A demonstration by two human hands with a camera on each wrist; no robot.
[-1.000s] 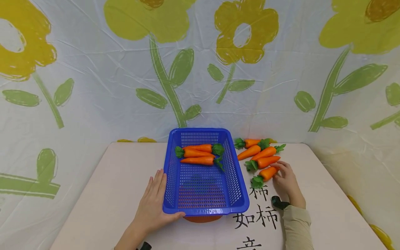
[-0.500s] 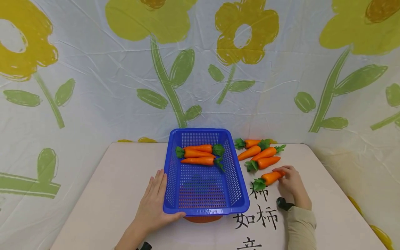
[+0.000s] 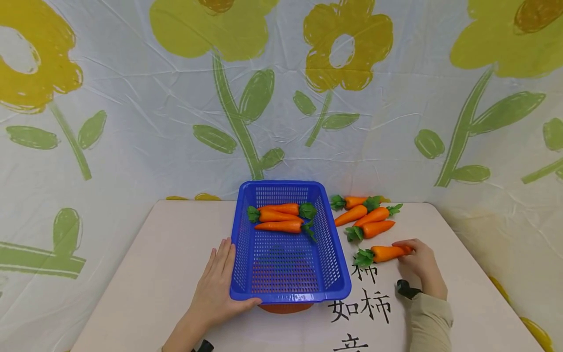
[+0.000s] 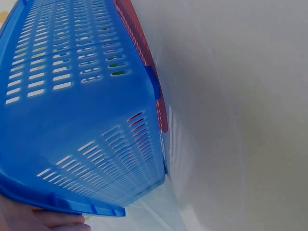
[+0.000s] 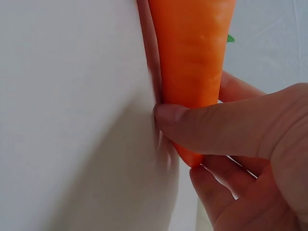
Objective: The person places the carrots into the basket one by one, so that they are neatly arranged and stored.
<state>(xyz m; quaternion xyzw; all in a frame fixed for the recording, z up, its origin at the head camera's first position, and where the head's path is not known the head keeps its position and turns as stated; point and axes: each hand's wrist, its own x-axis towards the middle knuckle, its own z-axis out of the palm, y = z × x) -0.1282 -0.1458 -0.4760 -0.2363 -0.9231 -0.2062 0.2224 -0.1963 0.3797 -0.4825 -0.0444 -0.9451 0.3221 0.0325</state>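
Observation:
Between thumb and fingers, my right hand (image 3: 422, 261) pinches the narrow end of a carrot (image 3: 387, 253), whose leafy top points left. The right wrist view shows the thumb across the orange carrot (image 5: 192, 53) close to the white tabletop. My left hand (image 3: 215, 286) rests with straight fingers along the left side of a blue plastic basket (image 3: 290, 297), its thumb at the front corner. In the left wrist view the fingers (image 4: 57, 219) touch the rim of the basket (image 4: 62, 125). Inside the basket lie three carrots (image 3: 279, 226) near its far end.
Several more carrots (image 3: 374, 228) lie in a group on the table (image 3: 184, 230), right of the basket. Something reddish-brown (image 3: 286, 308) shows under the basket's front edge. Black characters (image 3: 374, 305) mark the tabletop. A flower-patterned cloth (image 3: 176, 98) hangs behind.
My right hand has moved right and slightly toward me, drawing the pinched carrot away from the group. My left hand and the basket stay in place.

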